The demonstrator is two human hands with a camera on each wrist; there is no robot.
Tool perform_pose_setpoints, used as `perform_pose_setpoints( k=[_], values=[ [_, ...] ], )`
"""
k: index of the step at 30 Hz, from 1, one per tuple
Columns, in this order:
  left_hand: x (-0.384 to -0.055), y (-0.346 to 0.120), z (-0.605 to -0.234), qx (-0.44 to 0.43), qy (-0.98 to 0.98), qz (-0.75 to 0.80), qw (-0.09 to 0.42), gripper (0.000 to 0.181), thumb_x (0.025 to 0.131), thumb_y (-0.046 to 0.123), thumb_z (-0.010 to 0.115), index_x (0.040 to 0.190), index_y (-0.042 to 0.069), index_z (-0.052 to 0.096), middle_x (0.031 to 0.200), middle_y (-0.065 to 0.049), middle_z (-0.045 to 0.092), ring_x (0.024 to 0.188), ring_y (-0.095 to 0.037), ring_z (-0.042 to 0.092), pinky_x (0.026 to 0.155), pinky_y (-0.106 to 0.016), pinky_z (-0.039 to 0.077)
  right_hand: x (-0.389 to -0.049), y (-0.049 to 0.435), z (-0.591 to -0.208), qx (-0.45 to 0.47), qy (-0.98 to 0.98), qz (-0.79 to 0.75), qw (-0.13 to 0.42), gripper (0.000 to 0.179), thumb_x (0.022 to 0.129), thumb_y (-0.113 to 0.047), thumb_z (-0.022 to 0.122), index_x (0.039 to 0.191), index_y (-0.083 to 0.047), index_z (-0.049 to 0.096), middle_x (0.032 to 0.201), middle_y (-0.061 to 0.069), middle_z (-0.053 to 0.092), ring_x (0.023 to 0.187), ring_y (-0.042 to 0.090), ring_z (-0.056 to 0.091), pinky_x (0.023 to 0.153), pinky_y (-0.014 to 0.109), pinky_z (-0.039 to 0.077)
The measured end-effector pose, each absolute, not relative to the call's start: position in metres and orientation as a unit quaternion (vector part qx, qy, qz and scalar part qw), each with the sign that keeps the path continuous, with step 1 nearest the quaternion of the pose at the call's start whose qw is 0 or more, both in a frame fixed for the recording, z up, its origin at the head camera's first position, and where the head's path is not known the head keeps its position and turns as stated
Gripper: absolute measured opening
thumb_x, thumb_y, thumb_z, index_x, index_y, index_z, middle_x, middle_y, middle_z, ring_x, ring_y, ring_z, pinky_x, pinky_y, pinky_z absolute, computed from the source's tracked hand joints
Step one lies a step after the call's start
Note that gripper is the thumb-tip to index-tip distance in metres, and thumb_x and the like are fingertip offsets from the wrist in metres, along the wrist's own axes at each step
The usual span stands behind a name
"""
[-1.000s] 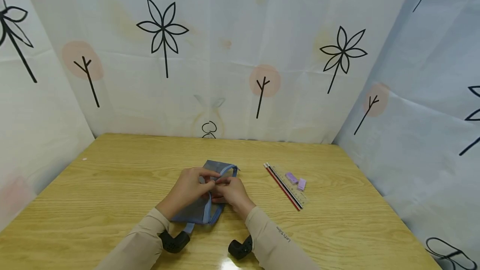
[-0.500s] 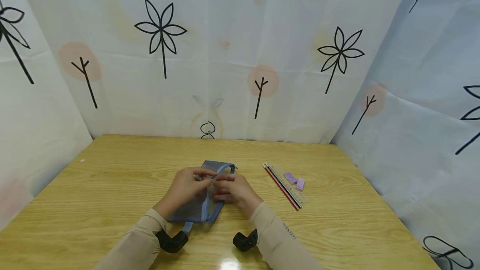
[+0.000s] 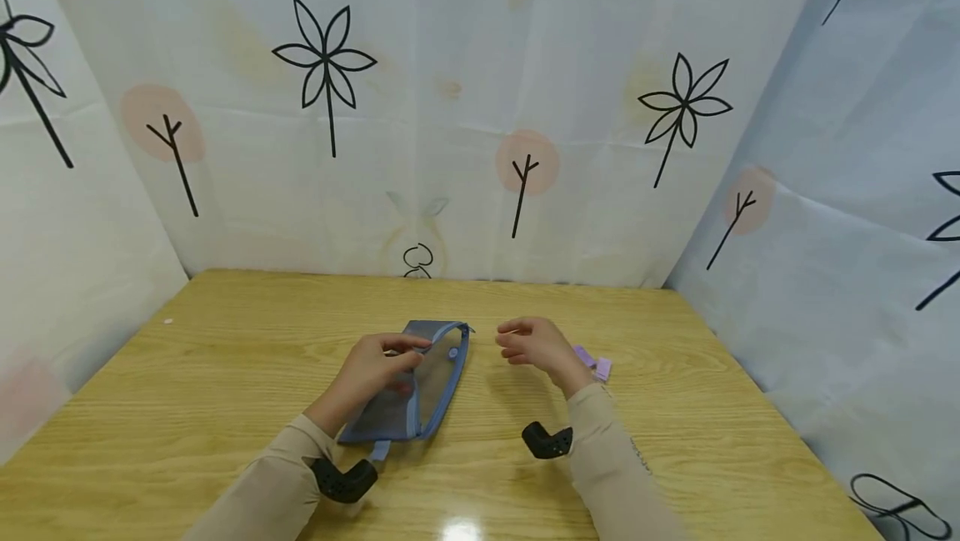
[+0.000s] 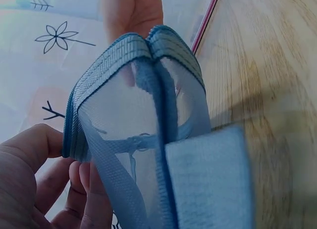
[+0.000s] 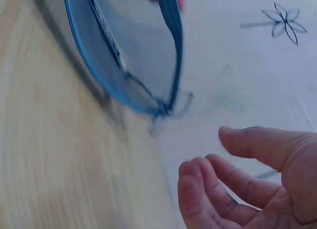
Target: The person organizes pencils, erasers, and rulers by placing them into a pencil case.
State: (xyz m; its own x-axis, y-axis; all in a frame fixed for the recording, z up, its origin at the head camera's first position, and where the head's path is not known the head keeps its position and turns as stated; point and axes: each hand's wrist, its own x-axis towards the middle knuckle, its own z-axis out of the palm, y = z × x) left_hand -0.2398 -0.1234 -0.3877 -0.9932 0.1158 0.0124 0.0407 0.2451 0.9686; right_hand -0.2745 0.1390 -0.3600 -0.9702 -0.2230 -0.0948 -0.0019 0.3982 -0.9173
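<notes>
A blue-grey mesh zip pouch [image 3: 378, 421] with a blue zip edge lies on the table, its mouth spread apart toward the right. My left hand [image 3: 371, 370] pinches the near side of the mouth between thumb and fingers; in the left wrist view the pouch's mesh [image 4: 116, 108] is see-through. To the right of the pouch, my right hand [image 3: 536, 349] hovers over the table with loosely bent fingers and nothing in them; the right wrist view has its thumb apart from the fingers. Two purple erasers [image 3: 583, 356] lie just beyond that hand.
Part of a red pencil [image 4: 204, 24] shows in the left wrist view; the right hand and forearm hide the pencils and ruler in the head view. The wooden table [image 3: 262, 341] meets patterned white cloth [image 3: 420, 149] at its back and sides.
My right hand has left the pouch's mouth and moved right, toward the pencils and erasers, covering the pencils and ruler. The left hand keeps its grip on the pouch.
</notes>
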Motion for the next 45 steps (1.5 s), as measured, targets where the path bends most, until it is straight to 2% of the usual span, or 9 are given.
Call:
perform_pose_setpoints(
  k=[3, 7, 14, 22, 31, 37, 42, 45],
  values=[
    [-0.240, -0.123, -0.389, 0.054, 0.787, 0.613, 0.032, 0.031, 0.092, 0.015, 0.065, 0.121, 0.004, 0.070, 0.128, -0.013, 0.062, 0.101, -0.022, 0.063, 0.067, -0.038, 0.062, -0.275, 0.163, -0.357, -0.039, 0.883, -0.465, 0.052, 0.035, 0.096, -0.014, 0.062, 0.127, 0.004, 0.061, 0.116, 0.020, 0.065, 0.098, 0.033, 0.066, 0.083, 0.042, 0.058],
    [-0.240, -0.123, -0.389, 0.054, 0.790, 0.609, 0.036, 0.031, 0.093, 0.015, 0.064, 0.121, 0.004, 0.070, 0.129, -0.013, 0.062, 0.103, -0.022, 0.062, 0.069, -0.037, 0.062, -0.275, 0.183, -0.360, -0.015, 0.929, -0.369, 0.015, 0.032, 0.093, -0.013, 0.064, 0.121, 0.003, 0.065, 0.113, 0.019, 0.066, 0.092, 0.031, 0.065, 0.077, 0.044, 0.057],
    [-0.240, -0.122, -0.388, 0.046, 0.792, 0.607, 0.043, 0.031, 0.092, 0.015, 0.065, 0.120, 0.005, 0.071, 0.128, -0.011, 0.062, 0.102, -0.023, 0.062, 0.070, -0.036, 0.062, -0.275, 0.186, -0.366, 0.001, 0.967, -0.251, -0.036, 0.019, 0.090, -0.005, 0.067, 0.107, 0.004, 0.071, 0.106, 0.019, 0.070, 0.087, 0.032, 0.067, 0.078, 0.047, 0.058],
    [-0.238, -0.123, -0.385, 0.049, 0.791, 0.608, 0.043, 0.031, 0.092, 0.015, 0.066, 0.121, 0.005, 0.070, 0.129, -0.012, 0.061, 0.101, -0.023, 0.062, 0.069, -0.037, 0.062, -0.275, 0.183, -0.372, -0.001, 0.975, -0.214, -0.053, 0.009, 0.085, -0.004, 0.073, 0.092, 0.001, 0.076, 0.096, 0.017, 0.073, 0.088, 0.033, 0.069, 0.079, 0.047, 0.058],
    [-0.238, -0.123, -0.385, 0.051, 0.791, 0.609, 0.043, 0.031, 0.092, 0.015, 0.065, 0.121, 0.005, 0.070, 0.130, -0.013, 0.061, 0.102, -0.023, 0.062, 0.069, -0.037, 0.062, -0.276, 0.181, -0.376, 0.013, 0.978, -0.206, -0.037, 0.005, 0.084, -0.003, 0.072, 0.083, -0.003, 0.077, 0.091, 0.013, 0.074, 0.081, 0.029, 0.067, 0.071, 0.046, 0.058],
    [-0.237, -0.123, -0.383, 0.053, 0.786, 0.615, 0.045, 0.031, 0.093, 0.014, 0.065, 0.122, 0.005, 0.070, 0.130, -0.014, 0.060, 0.103, -0.025, 0.061, 0.069, -0.038, 0.062, -0.277, 0.181, -0.383, 0.019, 0.978, -0.204, -0.035, 0.006, 0.084, -0.002, 0.071, 0.081, -0.004, 0.077, 0.089, 0.012, 0.073, 0.078, 0.028, 0.068, 0.072, 0.047, 0.059],
    [-0.237, -0.123, -0.383, 0.051, 0.787, 0.614, 0.043, 0.031, 0.092, 0.014, 0.065, 0.121, 0.004, 0.070, 0.130, -0.014, 0.060, 0.102, -0.025, 0.062, 0.068, -0.037, 0.062, -0.277, 0.179, -0.386, 0.014, 0.979, -0.197, -0.058, 0.012, 0.081, 0.001, 0.071, 0.074, -0.006, 0.076, 0.081, 0.010, 0.073, 0.068, 0.024, 0.065, 0.062, 0.042, 0.057],
    [-0.237, -0.124, -0.383, 0.049, 0.786, 0.615, 0.043, 0.031, 0.092, 0.014, 0.065, 0.121, 0.004, 0.070, 0.129, -0.014, 0.061, 0.102, -0.026, 0.062, 0.069, -0.037, 0.062, -0.278, 0.178, -0.387, 0.011, 0.979, -0.193, -0.066, 0.019, 0.081, 0.004, 0.068, 0.066, -0.006, 0.073, 0.071, 0.009, 0.069, 0.059, 0.020, 0.057, 0.051, 0.035, 0.049]
  ],
)
